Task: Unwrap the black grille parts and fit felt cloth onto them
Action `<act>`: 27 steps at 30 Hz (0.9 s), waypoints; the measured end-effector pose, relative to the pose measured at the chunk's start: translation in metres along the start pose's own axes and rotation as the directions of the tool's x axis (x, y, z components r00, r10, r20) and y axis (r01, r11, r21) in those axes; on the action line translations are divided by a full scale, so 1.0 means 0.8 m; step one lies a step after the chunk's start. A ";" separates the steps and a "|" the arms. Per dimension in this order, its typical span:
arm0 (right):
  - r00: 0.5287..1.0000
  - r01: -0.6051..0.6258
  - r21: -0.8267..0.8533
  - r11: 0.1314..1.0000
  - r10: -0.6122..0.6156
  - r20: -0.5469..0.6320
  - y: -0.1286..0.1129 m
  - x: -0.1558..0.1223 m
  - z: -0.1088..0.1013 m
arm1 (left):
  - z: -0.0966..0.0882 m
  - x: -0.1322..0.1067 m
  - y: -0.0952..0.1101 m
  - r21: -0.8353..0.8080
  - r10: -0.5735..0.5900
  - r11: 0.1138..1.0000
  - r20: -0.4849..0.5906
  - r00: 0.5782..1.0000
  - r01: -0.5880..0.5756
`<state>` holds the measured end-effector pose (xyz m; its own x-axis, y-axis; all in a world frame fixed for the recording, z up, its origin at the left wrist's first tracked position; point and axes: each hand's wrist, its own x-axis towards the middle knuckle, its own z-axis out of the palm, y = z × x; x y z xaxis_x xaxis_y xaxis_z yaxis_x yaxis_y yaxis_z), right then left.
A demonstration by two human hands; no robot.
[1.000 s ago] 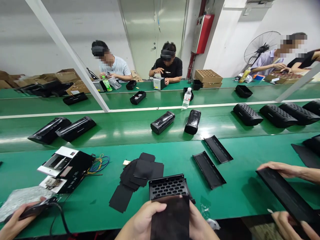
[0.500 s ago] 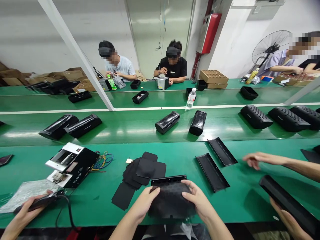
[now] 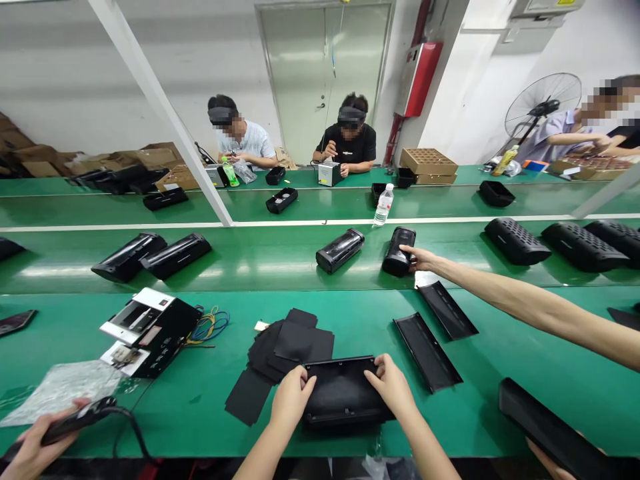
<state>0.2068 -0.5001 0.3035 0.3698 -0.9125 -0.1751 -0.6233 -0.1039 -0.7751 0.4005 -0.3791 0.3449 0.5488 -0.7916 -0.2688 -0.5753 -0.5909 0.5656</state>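
Gripped the black casing [image 3: 345, 393] by both ends with left hand [image 3: 293, 397] and right hand [image 3: 393, 391]; seemed light, stiff and smooth, probably best held there.

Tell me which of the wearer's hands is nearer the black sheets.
Left. The left hand, at the left end of the held shell, is close beside the black sheets; the right hand, at the shell's right end, is farther off.
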 end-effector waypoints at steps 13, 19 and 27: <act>0.996 0.082 -0.120 0.989 -0.078 0.040 0.009 0.013 -0.003 | 0.003 -0.002 -0.004 -0.231 -0.040 0.972 -0.019 0.999 0.034; 0.989 0.146 0.029 0.989 -0.146 0.000 -0.006 0.020 -0.018 | -0.023 0.000 0.013 -0.385 0.001 0.923 -0.058 0.998 -0.024; 0.992 0.128 0.382 0.915 -0.119 -0.047 -0.061 0.005 -0.073 | -0.063 -0.005 0.053 -0.576 0.030 0.813 -0.109 0.994 -0.088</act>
<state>0.1987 -0.5215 0.3764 0.4085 -0.9113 -0.0525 -0.2599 -0.0610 -0.9637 0.4044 -0.3933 0.4095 0.5937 -0.7875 -0.1653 -0.1663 -0.3211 0.9323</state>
